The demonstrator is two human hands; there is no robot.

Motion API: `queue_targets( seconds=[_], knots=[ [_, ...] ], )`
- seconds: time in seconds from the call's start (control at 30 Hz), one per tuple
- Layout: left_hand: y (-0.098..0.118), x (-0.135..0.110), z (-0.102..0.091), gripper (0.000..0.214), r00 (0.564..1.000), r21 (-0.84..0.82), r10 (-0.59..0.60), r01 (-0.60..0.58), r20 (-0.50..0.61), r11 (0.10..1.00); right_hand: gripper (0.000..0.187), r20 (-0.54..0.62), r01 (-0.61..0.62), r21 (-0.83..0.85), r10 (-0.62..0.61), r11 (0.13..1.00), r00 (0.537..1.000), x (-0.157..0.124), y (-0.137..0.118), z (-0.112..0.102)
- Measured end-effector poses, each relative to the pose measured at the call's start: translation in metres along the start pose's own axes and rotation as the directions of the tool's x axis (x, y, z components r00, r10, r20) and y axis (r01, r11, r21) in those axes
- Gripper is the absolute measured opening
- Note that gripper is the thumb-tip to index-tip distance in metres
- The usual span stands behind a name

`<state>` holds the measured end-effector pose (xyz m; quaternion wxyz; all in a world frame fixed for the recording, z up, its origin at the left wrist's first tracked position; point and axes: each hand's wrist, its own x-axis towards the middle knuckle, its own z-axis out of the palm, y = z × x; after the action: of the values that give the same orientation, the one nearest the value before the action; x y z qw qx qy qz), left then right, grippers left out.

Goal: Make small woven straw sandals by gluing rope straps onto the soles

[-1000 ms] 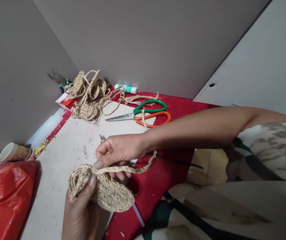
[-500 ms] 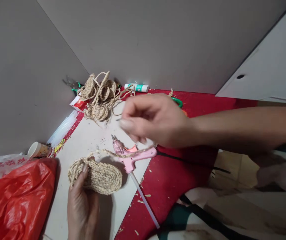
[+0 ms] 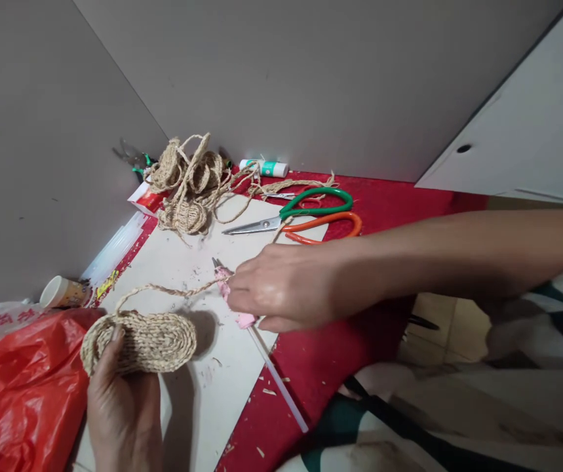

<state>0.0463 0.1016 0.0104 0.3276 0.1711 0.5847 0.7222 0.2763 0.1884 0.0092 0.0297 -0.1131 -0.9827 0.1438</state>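
My left hand (image 3: pixel 124 406) grips an oval coil of braided straw rope (image 3: pixel 160 341), with the thumb on top and the other fingers hidden beneath. From the coil's upper left edge a loose straw rope (image 3: pixel 163 288) runs right, toward my right hand (image 3: pixel 286 285). That hand is closed over a pink hot glue gun (image 3: pixel 223 282), covering its handle; the metal tip and the clear glue stick (image 3: pixel 281 383) still show. Just beyond it lie scissors (image 3: pixel 256 226) with one green and one orange handle.
A tangled heap of straw rope (image 3: pixel 190 177) lies in the far corner beside a white-and-green tube (image 3: pixel 264 168) and pliers (image 3: pixel 131 155). Clear glue sticks (image 3: pixel 116 246), a paper cup (image 3: pixel 62 292) and a red plastic bag (image 3: pixel 20 373) line the left side. Grey panels stand behind.
My right hand has come down onto the glue gun, uncovering the scissors. My left hand has moved left with the straw coil, away from the glue gun.
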Motion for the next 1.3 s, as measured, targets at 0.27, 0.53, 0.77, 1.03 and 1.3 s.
queue_targets(
  seconds=[0.27, 0.53, 0.77, 1.03, 1.3],
  knots=[
    [0.012, -0.012, 0.0, 0.026, 0.986, -0.008, 0.153, -0.152, 0.065, 0.988, 0.03, -0.063, -0.072, -0.076, 0.068, 0.994, 0.996, 0.0, 0.009, 0.015],
    [0.015, -0.015, -0.005, 0.034, 0.944, 0.039, 0.323, -0.325, 0.065, 0.945, 0.026, 0.048, -0.031, 0.535, 0.006, 0.844, 0.999, -0.007, 0.019, -0.022],
    [0.015, -0.011, -0.004, 0.034, 0.99, -0.016, 0.142, -0.142, 0.009, 0.99, 0.032, -0.169, 0.18, 0.952, -0.064, 0.249, 0.984, -0.008, 0.032, -0.021],
    [0.007, -0.021, -0.002, 0.032, 0.998, 0.072, 0.067, -0.067, 0.014, 0.995, 0.028, -0.017, -0.004, 0.967, 0.077, 0.255, 0.997, 0.001, 0.008, -0.018],
    [-0.002, -0.031, 0.004, 0.04, 0.998, 0.087, 0.039, -0.043, 0.047, 0.995, 0.031, -0.446, 0.308, 0.71, 0.067, 0.633, 0.892, 0.001, -0.003, 0.001]
  ],
)
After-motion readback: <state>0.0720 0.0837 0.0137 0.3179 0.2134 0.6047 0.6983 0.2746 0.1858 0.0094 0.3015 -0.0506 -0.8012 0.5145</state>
